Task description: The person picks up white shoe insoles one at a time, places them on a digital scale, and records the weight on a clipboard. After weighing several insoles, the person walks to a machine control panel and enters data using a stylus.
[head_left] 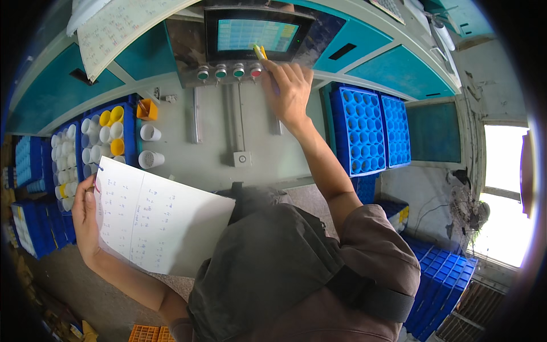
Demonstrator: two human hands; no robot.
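Note:
My left hand [85, 222] grips the left edge of a white handwritten notebook [171, 222], which is tilted open before me with columns of blue writing. Raised to the control panel, my right hand [289, 88] is closed around a slim yellow-green pen [260, 52]. The pen's far end overlaps the lower edge of a lit touchscreen [256, 35]; whether it touches the glass I cannot tell. Below the screen runs a row of round push buttons [239, 70], several green and one red, with the red one beside my right hand.
Left of the grey worktop [216, 142], blue trays [130, 122] hold white and yellow cups. Two loose white cups [151, 159] and an orange box [147, 109] stand beside them. Blue trays with round holes [360, 131] are at right; more blue crates [439, 279] stack below.

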